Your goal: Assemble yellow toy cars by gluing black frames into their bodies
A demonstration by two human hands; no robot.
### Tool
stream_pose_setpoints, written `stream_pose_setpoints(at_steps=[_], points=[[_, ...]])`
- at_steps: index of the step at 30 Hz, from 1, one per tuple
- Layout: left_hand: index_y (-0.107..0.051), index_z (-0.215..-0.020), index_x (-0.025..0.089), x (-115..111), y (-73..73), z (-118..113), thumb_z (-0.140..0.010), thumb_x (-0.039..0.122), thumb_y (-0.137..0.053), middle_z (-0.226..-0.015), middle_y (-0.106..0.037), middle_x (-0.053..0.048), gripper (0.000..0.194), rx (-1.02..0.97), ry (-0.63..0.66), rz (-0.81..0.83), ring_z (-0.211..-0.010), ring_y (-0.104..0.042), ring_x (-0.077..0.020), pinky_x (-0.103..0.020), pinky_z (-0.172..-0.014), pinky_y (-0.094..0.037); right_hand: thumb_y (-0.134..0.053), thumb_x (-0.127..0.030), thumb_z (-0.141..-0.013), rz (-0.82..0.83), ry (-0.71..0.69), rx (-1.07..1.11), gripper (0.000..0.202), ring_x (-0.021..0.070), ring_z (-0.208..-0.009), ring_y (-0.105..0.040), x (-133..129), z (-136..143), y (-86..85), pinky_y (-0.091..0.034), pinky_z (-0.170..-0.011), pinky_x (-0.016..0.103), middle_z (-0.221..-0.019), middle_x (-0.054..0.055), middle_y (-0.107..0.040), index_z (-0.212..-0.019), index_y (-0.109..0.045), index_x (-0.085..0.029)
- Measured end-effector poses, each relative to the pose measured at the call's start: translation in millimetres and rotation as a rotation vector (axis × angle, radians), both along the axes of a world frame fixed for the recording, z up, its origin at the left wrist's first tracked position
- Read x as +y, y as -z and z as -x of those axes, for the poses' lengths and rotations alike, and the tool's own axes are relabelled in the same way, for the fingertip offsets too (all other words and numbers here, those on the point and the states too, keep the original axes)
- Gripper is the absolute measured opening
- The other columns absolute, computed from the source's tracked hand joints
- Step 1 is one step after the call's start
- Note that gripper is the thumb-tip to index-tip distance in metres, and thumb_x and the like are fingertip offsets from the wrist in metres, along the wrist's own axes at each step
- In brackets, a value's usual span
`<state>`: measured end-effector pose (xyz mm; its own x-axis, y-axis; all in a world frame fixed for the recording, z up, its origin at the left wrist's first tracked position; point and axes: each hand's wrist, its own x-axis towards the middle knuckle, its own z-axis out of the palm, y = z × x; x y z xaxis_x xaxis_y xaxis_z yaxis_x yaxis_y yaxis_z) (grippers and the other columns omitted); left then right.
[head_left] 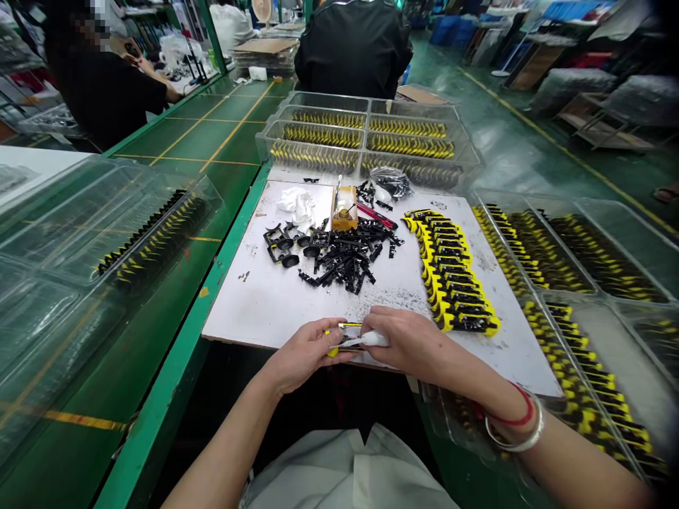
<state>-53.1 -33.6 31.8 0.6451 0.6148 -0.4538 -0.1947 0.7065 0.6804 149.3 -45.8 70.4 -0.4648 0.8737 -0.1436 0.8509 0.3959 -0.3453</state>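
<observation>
Near the front edge of the white board (254, 304), my left hand (310, 352) is closed on a yellow and black part (333, 342). My right hand (400, 339) grips a small white bottle (375, 338), its thin tip pointing left over that part. Beyond the hands lies a pile of small black pieces (353, 258), with curved black parts (289, 247) at its left. To the right, yellow and black assemblies (456, 272) stand in a long row. A small yellowish box (344, 210), white crumpled tissue (298, 205) and red tweezers (378, 215) lie behind the pile.
Clear trays of yellow and black parts stand at the left (159, 240), behind the board (366, 134) and at the right (573, 283). A green bench (212, 134) runs along the left. A person in black (353, 49) sits ahead, another (100, 85) at the upper left.
</observation>
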Motion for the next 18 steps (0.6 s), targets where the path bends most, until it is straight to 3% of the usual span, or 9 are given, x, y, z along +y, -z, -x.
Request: stream_pose_setpoints(at_steps=[12, 18], points=[[-0.061, -0.112, 0.015, -0.1, -3.8, -1.1, -0.087, 0.032, -0.058, -0.119, -0.061, -0.011, 0.030, -0.025, -0.044, 0.003, -0.102, -0.061, -0.0220, -0.039, -0.092, -0.051, -0.059, -0.014, -0.077, -0.136, -0.060, -0.062, 0.013, 0.0170, -0.071, -0.057, -8.0, -3.2, 1.3, -0.032, -0.058, 0.026, -0.083, 0.001, -0.056, -0.089, -0.057, -0.020], [-0.061, -0.112, 0.015, -1.0, -2.7, -4.9, -0.084, 0.032, -0.063, -0.115, -0.063, -0.010, 0.033, 0.034, -0.061, 0.029, -0.093, -0.065, -0.0202, -0.038, -0.089, -0.052, -0.059, -0.014, -0.076, -0.076, -0.071, -0.030, 0.016, 0.0165, -0.072, -0.057, -5.7, -7.5, 4.8, -0.034, -0.059, 0.026, -0.084, 0.000, -0.056, -0.090, -0.056, -0.021]])
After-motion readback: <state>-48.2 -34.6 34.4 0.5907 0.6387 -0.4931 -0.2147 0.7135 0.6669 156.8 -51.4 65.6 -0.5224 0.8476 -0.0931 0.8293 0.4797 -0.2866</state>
